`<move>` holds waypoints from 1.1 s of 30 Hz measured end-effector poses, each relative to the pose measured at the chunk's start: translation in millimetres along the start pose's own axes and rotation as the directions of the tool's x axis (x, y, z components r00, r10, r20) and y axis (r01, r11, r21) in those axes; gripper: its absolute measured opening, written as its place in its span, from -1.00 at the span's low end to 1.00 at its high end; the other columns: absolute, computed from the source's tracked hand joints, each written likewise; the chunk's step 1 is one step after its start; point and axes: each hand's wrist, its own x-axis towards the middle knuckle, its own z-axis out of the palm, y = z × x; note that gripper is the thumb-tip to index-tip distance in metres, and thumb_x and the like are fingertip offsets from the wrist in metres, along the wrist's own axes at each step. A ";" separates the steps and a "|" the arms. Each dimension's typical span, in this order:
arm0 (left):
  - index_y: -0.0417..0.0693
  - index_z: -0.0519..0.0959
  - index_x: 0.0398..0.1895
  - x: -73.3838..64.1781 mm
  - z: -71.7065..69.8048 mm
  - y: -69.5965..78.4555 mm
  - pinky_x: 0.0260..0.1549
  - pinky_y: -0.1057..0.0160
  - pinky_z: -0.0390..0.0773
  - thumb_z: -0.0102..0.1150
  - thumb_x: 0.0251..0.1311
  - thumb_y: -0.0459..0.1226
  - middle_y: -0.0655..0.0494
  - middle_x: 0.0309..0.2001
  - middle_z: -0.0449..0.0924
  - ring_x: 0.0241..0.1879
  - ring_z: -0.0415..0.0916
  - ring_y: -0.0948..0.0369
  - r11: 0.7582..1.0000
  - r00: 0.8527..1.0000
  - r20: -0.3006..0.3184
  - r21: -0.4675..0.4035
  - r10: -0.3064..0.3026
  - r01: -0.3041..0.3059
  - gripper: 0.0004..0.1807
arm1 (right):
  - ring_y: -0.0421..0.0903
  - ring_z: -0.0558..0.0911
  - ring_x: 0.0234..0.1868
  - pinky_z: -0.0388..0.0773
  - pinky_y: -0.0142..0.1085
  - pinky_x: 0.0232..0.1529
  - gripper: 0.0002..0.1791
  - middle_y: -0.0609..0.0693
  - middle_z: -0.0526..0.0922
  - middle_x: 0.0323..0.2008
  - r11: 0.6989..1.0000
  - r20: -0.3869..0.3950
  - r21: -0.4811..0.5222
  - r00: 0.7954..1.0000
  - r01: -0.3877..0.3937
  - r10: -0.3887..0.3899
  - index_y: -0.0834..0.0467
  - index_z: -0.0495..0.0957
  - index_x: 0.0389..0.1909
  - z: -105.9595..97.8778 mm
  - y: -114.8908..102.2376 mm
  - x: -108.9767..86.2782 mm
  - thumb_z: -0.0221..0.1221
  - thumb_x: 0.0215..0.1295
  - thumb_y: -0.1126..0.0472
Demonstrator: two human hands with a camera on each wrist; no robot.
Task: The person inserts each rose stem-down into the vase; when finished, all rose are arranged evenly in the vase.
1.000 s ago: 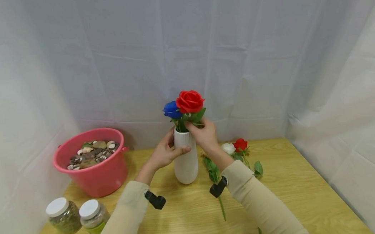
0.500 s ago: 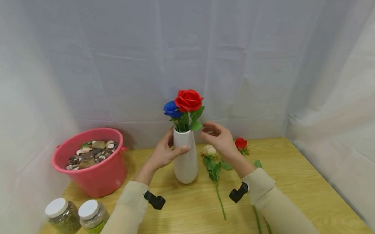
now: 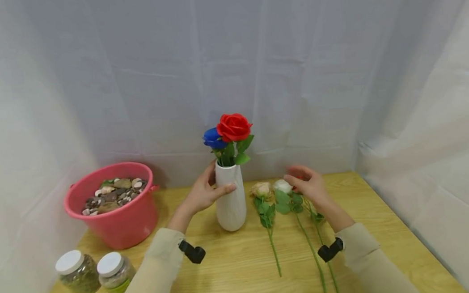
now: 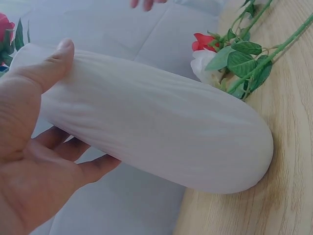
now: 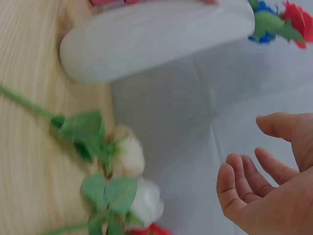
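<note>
A white ribbed vase (image 3: 231, 205) stands upright on the table, holding a red rose (image 3: 234, 127) and a blue rose (image 3: 214, 139). My left hand (image 3: 203, 191) grips its upper part, the thumb across the front and the fingers around the far side, as the left wrist view shows. Held in the air to the right, my right hand (image 3: 309, 186) has loosely bent fingers and nothing in them. Below it lie a cream rose (image 3: 261, 190), a white rose (image 3: 283, 187) and another red rose (image 5: 152, 229), which the hand partly hides in the head view.
At the left stands a pink bucket (image 3: 116, 223) of stones and shells. Two white-lidded jars (image 3: 79, 273) sit in front of it. The wooden table (image 3: 234, 272) meets a pale cloth backdrop (image 3: 166, 88) at its rear edge.
My right hand has let go of the red rose in the vase and moved right, over the loose roses. My left hand keeps its grip on the vase.
</note>
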 end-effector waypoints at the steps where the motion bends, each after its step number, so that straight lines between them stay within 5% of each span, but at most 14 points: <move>1: 0.06 0.05 0.72 0.1 -0.1 -0.7 0.37 -0.30 0.46 0.44 0.33 -0.23 -0.18 0.52 0.37 0.43 0.44 -0.21 1.000 1.000 -0.002 0.003 0.000 0.000 0.00 | -0.33 0.68 -0.21 0.68 -0.39 -0.18 -0.47 0.20 0.66 0.18 1.000 -0.002 0.001 1.000 -0.012 0.012 0.28 0.51 0.36 -4.8 3.6 -1.4 0.29 0.50 0.12; 10: 0.06 0.09 0.70 0.1 -0.4 -2.7 0.34 -0.27 0.51 0.44 0.32 -0.28 -0.17 0.47 0.43 0.38 0.49 -0.17 1.000 1.000 0.005 -0.017 0.023 -0.023 -0.03 | -0.23 0.70 -0.16 0.75 -0.23 -0.09 -0.43 0.10 0.72 0.05 0.990 -0.024 -0.074 0.993 -0.118 0.117 0.33 0.49 0.38 -41.7 38.5 -15.2 0.28 0.51 0.10; 17: 0.11 0.07 0.71 1.8 -0.4 -1.5 0.35 -0.28 0.49 0.45 0.32 -0.22 -0.15 0.49 0.41 0.41 0.46 -0.17 1.000 1.000 0.015 -0.007 0.023 -0.023 0.00 | -0.16 0.74 -0.15 0.76 -0.21 -0.13 -0.41 0.24 0.71 0.05 0.985 0.034 -0.120 0.991 -0.127 0.132 0.46 0.43 0.39 -58.1 67.6 -28.5 0.25 0.52 0.19; 33: 0.10 0.08 0.70 1.2 0.5 -2.9 0.36 -0.28 0.49 0.45 0.32 -0.24 -0.16 0.47 0.43 0.40 0.47 -0.17 1.000 1.000 0.013 -0.021 0.005 -0.005 -0.01 | -0.06 0.74 -0.25 0.75 -0.23 -0.27 -0.51 0.33 0.71 -0.02 0.956 0.031 -0.238 0.982 -0.172 0.185 0.48 0.54 0.25 -58.0 101.9 -45.9 0.31 0.42 0.26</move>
